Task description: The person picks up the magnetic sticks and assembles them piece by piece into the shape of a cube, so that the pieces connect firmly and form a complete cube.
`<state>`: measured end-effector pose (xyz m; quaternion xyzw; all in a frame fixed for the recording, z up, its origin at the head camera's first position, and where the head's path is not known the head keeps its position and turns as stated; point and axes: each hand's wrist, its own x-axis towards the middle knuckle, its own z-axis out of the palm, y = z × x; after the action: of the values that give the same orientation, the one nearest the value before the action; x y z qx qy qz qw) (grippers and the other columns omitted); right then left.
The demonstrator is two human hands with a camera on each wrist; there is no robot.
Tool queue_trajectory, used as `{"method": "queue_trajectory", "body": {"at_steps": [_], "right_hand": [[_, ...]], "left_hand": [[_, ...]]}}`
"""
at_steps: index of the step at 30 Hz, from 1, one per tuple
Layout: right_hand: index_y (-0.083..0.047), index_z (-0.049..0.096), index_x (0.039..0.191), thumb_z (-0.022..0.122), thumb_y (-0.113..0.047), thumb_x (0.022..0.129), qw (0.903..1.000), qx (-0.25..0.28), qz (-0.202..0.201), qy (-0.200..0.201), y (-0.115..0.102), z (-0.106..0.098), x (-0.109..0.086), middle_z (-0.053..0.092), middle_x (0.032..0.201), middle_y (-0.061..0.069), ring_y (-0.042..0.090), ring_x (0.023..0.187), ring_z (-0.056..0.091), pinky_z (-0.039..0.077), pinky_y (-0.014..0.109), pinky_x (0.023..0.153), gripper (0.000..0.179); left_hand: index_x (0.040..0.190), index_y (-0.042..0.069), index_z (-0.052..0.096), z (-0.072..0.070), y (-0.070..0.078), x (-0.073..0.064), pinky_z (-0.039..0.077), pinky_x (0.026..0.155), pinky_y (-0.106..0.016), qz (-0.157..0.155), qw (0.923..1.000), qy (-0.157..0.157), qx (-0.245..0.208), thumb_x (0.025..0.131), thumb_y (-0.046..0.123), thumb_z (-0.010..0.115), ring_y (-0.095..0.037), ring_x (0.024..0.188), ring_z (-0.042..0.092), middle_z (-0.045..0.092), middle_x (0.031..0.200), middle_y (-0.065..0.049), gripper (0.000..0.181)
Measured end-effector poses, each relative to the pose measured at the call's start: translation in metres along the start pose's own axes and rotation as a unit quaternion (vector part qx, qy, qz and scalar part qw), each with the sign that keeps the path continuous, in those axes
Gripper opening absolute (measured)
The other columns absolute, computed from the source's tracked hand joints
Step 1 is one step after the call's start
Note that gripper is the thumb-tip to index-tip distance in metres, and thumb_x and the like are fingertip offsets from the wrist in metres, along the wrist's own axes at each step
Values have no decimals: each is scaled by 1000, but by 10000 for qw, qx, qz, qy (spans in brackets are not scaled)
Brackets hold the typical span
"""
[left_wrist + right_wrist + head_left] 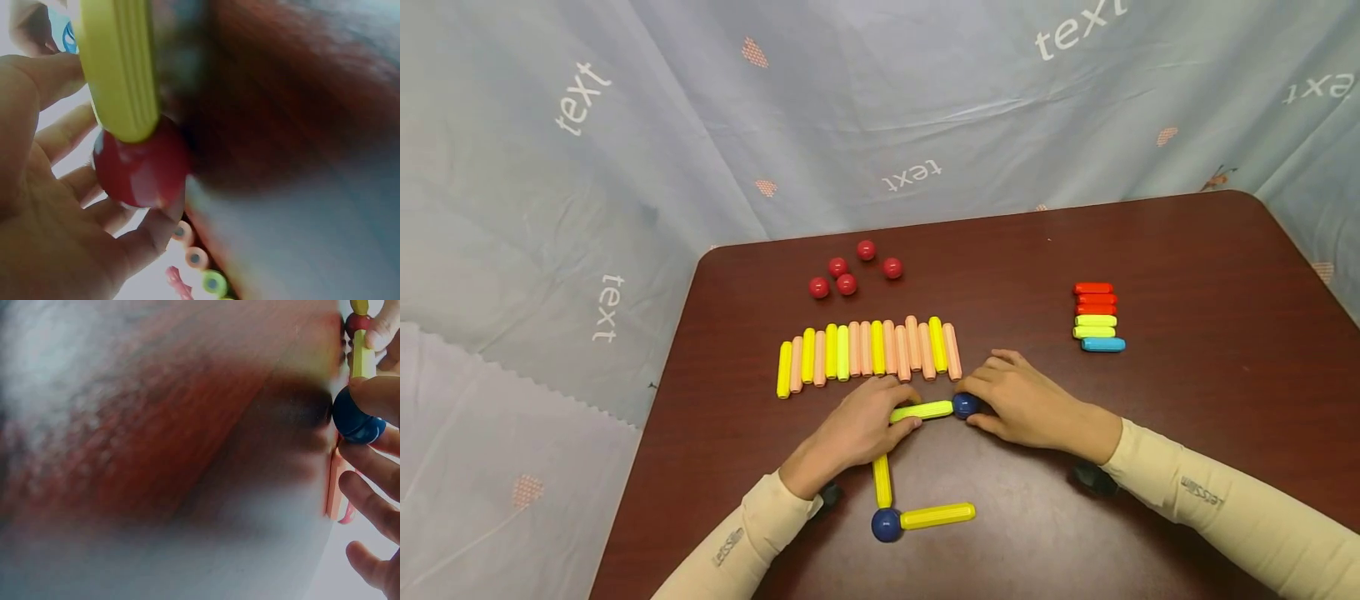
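Note:
My left hand [865, 421] curls its fingers round a red ball [144, 169], which the head view hides under the hand. From that ball a yellow-green magnetic rod [932, 410] runs right to a blue ball [966, 406]. My right hand [1026, 404] pinches this blue ball between thumb and fingers, its other fingers spread. A yellow rod [882, 483] comes from the red ball toward the near side and meets a second blue ball [886, 525]. Another yellow rod [937, 516] sticks out rightward from there, its far end free.
Beyond my hands lies a row of peach and yellow rods [878, 348]. Several loose red balls [847, 284] are farther back at the left. A short stack of red, yellow-green and blue rods [1095, 320] lies at the right on the dark table [1187, 350]. A printed curtain [880, 108] hangs behind.

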<state>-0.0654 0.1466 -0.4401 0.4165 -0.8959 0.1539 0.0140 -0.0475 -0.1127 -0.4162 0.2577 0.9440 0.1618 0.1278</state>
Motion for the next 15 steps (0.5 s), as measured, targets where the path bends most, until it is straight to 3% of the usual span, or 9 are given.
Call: {"method": "queue_trajectory", "body": {"at_steps": [7, 15], "right_hand": [[-15, 70, 123, 83, -36, 86, 9999, -24, -154, 64, -1, 0, 2, 74, 113, -2, 19, 107, 67, 42, 57, 109, 44], [-14, 68, 124, 87, -34, 82, 9999, -63, -127, 76, -1, -1, 6, 74, 112, -2, 18, 106, 68, 43, 56, 109, 50]], "left_hand": [[125, 17, 67, -3, 15, 12, 56, 87, -32, 329, 9991, -233, 124, 96, 33, 71, -13, 94, 62, 69, 108, 2, 33], [126, 14, 64, -4, 24, 21, 54, 74, -27, 517, 9978, -297, 283, 94, 27, 75, -11, 80, 60, 67, 96, 3, 37]]}}
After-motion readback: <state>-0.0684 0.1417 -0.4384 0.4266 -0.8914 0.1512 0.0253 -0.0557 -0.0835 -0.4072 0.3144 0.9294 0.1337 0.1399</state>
